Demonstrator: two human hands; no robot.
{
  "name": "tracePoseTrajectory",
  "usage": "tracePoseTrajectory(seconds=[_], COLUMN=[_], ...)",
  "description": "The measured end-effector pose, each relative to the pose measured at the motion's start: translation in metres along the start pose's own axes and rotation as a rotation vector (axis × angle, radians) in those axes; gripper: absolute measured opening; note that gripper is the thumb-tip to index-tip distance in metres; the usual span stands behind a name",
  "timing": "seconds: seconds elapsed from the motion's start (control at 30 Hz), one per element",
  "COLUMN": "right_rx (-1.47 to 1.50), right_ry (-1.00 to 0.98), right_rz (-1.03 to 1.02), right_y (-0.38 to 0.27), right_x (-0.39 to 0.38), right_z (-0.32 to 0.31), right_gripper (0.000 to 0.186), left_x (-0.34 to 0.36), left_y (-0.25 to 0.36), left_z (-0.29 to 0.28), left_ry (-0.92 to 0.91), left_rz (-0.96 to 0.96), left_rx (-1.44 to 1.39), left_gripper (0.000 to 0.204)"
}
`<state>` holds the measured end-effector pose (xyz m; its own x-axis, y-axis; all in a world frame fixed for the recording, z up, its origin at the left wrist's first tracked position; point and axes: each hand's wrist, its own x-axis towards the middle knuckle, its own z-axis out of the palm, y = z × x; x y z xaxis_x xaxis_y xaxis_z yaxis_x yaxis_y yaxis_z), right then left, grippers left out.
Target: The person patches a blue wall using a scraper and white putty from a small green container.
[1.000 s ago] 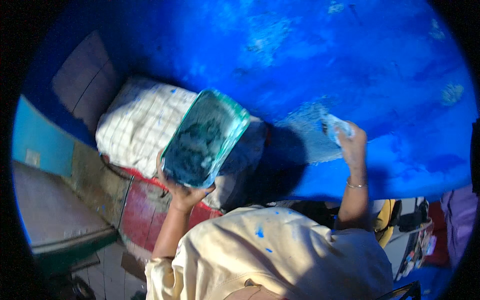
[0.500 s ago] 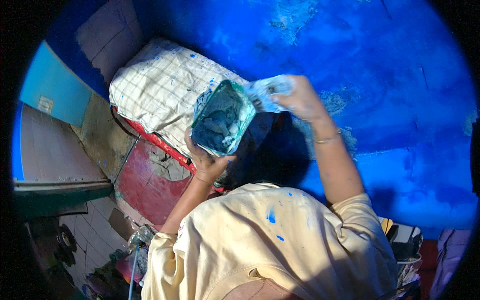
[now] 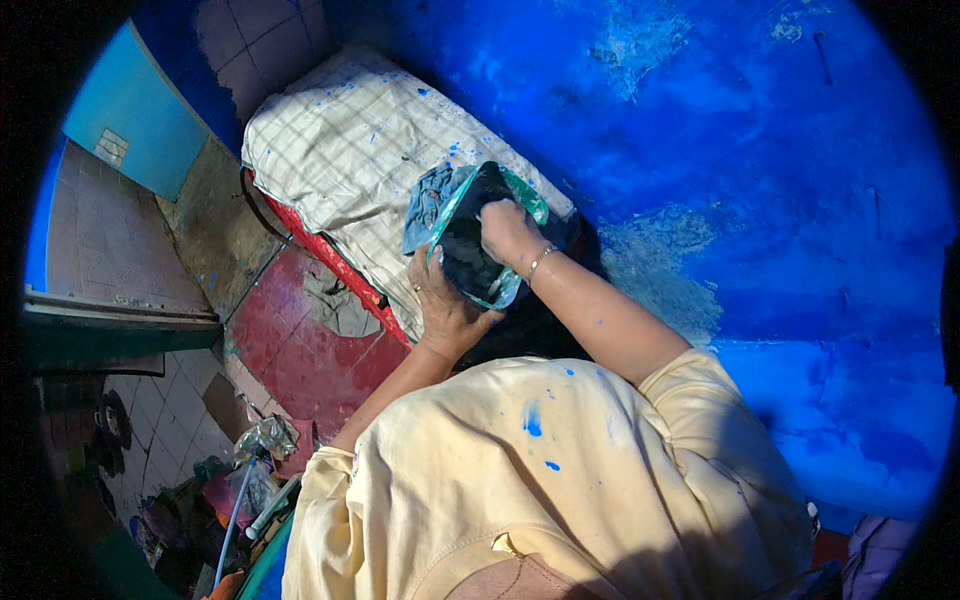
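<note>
A dark green tub (image 3: 465, 245) with a paint-smeared rim is held tilted in front of my chest. My left hand (image 3: 446, 308) is wrapped round its near left side, fingers along the outer wall. My right hand (image 3: 510, 236) reaches into the tub with curled fingers; the fingertips and whatever they hold are hidden in its dark inside. A blue-grey rag (image 3: 432, 207) hangs over the tub's left edge.
A pale checked cloth (image 3: 340, 140) spotted with blue covers a padded piece with a red side (image 3: 325, 256) behind the tub. A blue-painted wall (image 3: 760, 180) with rough grey patches stands at the right. Bags and a pale blue pole (image 3: 234, 520) are at lower left.
My right hand has moved left and down from beside the wall into the tub; the wet bluish-white cloth it gripped is out of sight. My left hand keeps hold of the tub.
</note>
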<state>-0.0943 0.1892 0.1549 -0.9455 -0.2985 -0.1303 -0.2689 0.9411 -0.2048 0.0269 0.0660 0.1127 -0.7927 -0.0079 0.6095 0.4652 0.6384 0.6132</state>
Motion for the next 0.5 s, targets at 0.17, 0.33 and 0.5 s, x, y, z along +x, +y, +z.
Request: tracePoseTrajectory(seconds=[0.17, 0.33, 0.5], right_rx=[0.036, 0.01, 0.013], right_ry=[0.001, 0.073, -0.094], right_rz=[-0.071, -0.038, -0.167], right_y=[0.031, 0.026, 0.003], right_x=[-0.007, 0.022, -0.002], right_z=[-0.005, 0.025, 0.001], right_gripper=[0.016, 0.015, 0.012], left_x=[-0.001, 0.002, -0.002], left_y=[0.004, 0.002, -0.005], left_z=[-0.001, 0.001, 0.003], left_ry=[-0.016, -0.033, -0.043], left_rz=[-0.037, -0.035, -0.03], left_rx=[-0.056, -0.029, -0.011], left_gripper=[0.115, 0.115, 0.115])
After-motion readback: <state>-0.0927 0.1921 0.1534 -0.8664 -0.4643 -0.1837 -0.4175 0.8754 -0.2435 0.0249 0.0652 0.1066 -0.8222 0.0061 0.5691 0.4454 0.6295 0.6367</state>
